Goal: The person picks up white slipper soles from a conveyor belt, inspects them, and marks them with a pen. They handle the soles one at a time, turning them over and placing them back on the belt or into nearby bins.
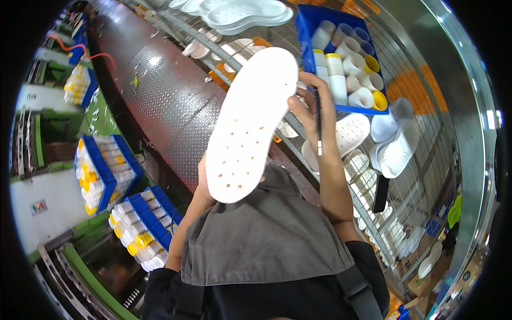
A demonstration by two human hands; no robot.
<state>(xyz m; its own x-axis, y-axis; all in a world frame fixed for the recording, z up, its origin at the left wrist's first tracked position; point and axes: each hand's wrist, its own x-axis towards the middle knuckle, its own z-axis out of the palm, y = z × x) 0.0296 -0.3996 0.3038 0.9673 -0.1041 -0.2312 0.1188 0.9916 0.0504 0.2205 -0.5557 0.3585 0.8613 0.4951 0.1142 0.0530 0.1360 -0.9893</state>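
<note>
A white perforated shoe insole or sole [250, 120] stands up lengthwise before me, its holed end lower and its plain end higher. Around its lower left edge is my left hand [203, 176], mostly hidden behind the sole. My right hand [314, 100] pinches the upper right edge between thumb and fingers. A slim black pen-like tool [317, 116] with a silver end lies along that same hand, its end pointing down the wrist.
To my right, a wire rack [428, 156] bears a blue crate [344, 109] of white and yellow cups, a pair of white clogs [394, 148] and a dark phone-like slab [380, 194]. More soles [248, 16] lie at the top. Blue crates [108, 180] stand left, beside green machinery [84, 280].
</note>
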